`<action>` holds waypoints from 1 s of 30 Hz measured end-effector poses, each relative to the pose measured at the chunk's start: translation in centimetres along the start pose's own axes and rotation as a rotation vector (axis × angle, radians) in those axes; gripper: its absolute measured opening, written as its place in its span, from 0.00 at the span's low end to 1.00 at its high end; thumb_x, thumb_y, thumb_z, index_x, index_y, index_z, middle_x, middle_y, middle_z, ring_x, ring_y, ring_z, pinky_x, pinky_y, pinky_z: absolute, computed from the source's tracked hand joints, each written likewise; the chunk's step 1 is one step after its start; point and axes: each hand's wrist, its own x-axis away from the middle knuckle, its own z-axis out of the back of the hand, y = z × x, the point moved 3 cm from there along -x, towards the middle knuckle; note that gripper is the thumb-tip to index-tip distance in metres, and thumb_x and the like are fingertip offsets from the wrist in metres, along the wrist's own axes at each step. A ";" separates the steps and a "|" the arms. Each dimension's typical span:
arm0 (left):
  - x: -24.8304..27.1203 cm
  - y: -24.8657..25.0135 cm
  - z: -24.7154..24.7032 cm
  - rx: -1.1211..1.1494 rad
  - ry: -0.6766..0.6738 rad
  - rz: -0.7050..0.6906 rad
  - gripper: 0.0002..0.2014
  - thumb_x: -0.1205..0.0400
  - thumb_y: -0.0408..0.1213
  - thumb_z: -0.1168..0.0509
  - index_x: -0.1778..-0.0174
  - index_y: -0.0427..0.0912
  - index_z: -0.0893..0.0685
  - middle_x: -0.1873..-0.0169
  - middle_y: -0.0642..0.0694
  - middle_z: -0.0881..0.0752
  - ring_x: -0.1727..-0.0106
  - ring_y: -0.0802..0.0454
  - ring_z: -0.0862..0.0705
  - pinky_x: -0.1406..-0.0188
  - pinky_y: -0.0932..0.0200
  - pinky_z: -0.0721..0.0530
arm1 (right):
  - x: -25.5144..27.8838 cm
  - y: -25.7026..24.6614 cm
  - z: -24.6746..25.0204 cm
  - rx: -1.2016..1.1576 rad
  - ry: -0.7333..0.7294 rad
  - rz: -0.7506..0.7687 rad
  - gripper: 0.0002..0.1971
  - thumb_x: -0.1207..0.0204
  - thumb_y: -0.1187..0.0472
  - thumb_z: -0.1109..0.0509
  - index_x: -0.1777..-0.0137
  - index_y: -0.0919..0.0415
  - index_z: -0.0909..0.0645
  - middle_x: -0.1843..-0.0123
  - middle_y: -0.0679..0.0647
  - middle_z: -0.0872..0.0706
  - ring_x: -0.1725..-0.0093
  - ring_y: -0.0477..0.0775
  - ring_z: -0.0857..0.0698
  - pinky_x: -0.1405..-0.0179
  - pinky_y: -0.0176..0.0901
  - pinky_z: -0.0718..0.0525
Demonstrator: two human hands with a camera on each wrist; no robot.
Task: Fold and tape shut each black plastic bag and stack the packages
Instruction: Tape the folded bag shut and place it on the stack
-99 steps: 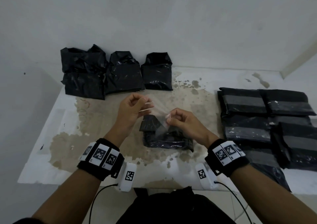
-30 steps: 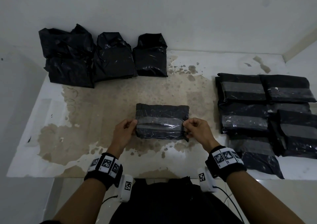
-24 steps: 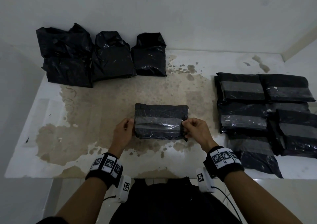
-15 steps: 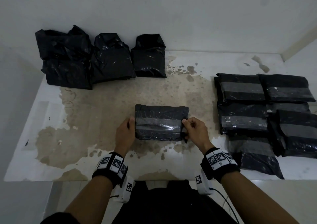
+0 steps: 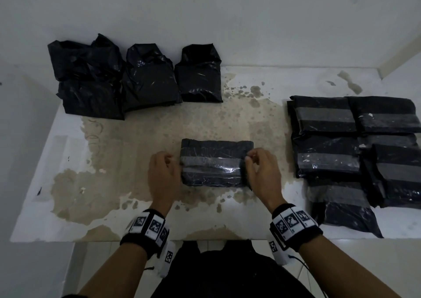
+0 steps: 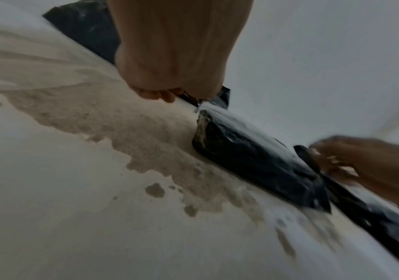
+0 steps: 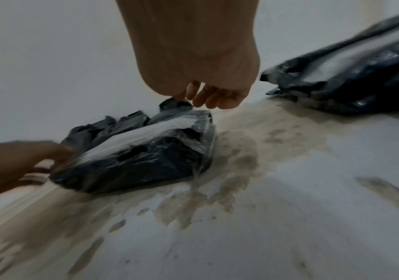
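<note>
A folded black bag package lies at the middle of the table, with a strip of clear tape running across its top from end to end. My left hand grips the package's left end, thumb on top and fingers curled at the side. My right hand has its fingers curled and pinches the tape where it wraps over the right end. The right wrist view shows the package, my right fingertips just over its near end, and my left hand at the far end.
Three untaped black bags stand in a row at the back left against the wall. Several taped packages lie overlapping at the right. The white table is stained brown around the middle; its front edge runs just before my wrists.
3.3 s ago both hands held a tape strip above the bag; now it lies across the package. In the last second both hands pressed its ends down the sides.
</note>
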 end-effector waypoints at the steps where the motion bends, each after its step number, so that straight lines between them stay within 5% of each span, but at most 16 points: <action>1: 0.5 0.9 -0.4 -0.032 -0.046 -0.141 0.10 0.13 0.40 0.41 0.41 0.41 0.20 0.46 0.43 0.19 0.47 0.45 0.20 0.47 0.48 0.21 | 0.2 -0.9 -0.5 0.045 -0.016 0.102 0.09 0.14 0.53 0.37 0.42 0.54 0.19 0.47 0.51 0.17 0.46 0.53 0.22 0.50 0.49 0.21; 3: 1.8 2.3 -2.0 -0.135 -0.212 -0.399 0.20 0.12 0.44 0.46 0.27 0.40 0.23 0.30 0.40 0.22 0.27 0.43 0.26 0.27 0.45 0.29 | 1.1 -2.7 -1.9 0.127 -0.092 0.307 0.19 0.12 0.49 0.42 0.32 0.59 0.19 0.39 0.57 0.18 0.38 0.57 0.22 0.39 0.54 0.21; 5: 3.1 2.8 -3.7 -0.258 -0.362 -0.556 0.27 0.10 0.46 0.52 0.16 0.37 0.33 0.15 0.40 0.36 0.13 0.43 0.43 0.15 0.42 0.43 | 2.6 -3.4 -4.0 0.239 -0.218 0.469 0.28 0.09 0.46 0.49 0.19 0.64 0.26 0.23 0.61 0.23 0.21 0.61 0.28 0.22 0.57 0.29; 7: 3.8 2.4 -4.7 -0.419 -0.423 -0.633 0.30 0.08 0.48 0.58 0.13 0.35 0.41 0.12 0.39 0.44 0.11 0.41 0.50 0.15 0.37 0.45 | 3.9 -3.2 -5.9 0.333 -0.338 0.549 0.31 0.07 0.44 0.55 0.13 0.66 0.40 0.12 0.61 0.37 0.11 0.60 0.42 0.14 0.55 0.43; 10: 4.1 2.2 -4.9 -0.564 -0.419 -0.663 0.31 0.07 0.51 0.60 0.13 0.33 0.40 0.13 0.35 0.44 0.12 0.35 0.47 0.18 0.33 0.36 | 4.5 -2.4 -6.8 0.505 -0.397 0.594 0.34 0.07 0.43 0.57 0.12 0.67 0.48 0.10 0.62 0.47 0.10 0.59 0.48 0.13 0.55 0.50; 18: 4.3 1.1 -4.5 -0.561 -0.418 -0.531 0.39 0.08 0.59 0.61 0.15 0.26 0.44 0.14 0.26 0.48 0.12 0.32 0.49 0.16 0.36 0.40 | 4.7 0.2 -4.5 0.571 -0.363 0.456 0.36 0.08 0.41 0.55 0.12 0.69 0.46 0.09 0.65 0.49 0.10 0.60 0.50 0.13 0.57 0.44; 23: 4.9 1.6 -4.3 -0.489 -0.403 -0.453 0.37 0.08 0.56 0.58 0.15 0.25 0.44 0.15 0.23 0.50 0.13 0.28 0.51 0.17 0.33 0.37 | 5.1 1.6 -3.5 0.385 -0.345 0.319 0.37 0.09 0.40 0.57 0.11 0.69 0.52 0.09 0.63 0.53 0.09 0.58 0.52 0.12 0.53 0.45; 30: 5.1 1.5 -4.9 -0.184 -0.343 -0.269 0.35 0.08 0.53 0.60 0.13 0.28 0.54 0.12 0.32 0.57 0.11 0.41 0.58 0.13 0.42 0.44 | 5.8 0.6 -4.5 0.076 -0.325 0.080 0.42 0.15 0.30 0.66 0.11 0.58 0.66 0.09 0.52 0.67 0.11 0.45 0.63 0.12 0.40 0.59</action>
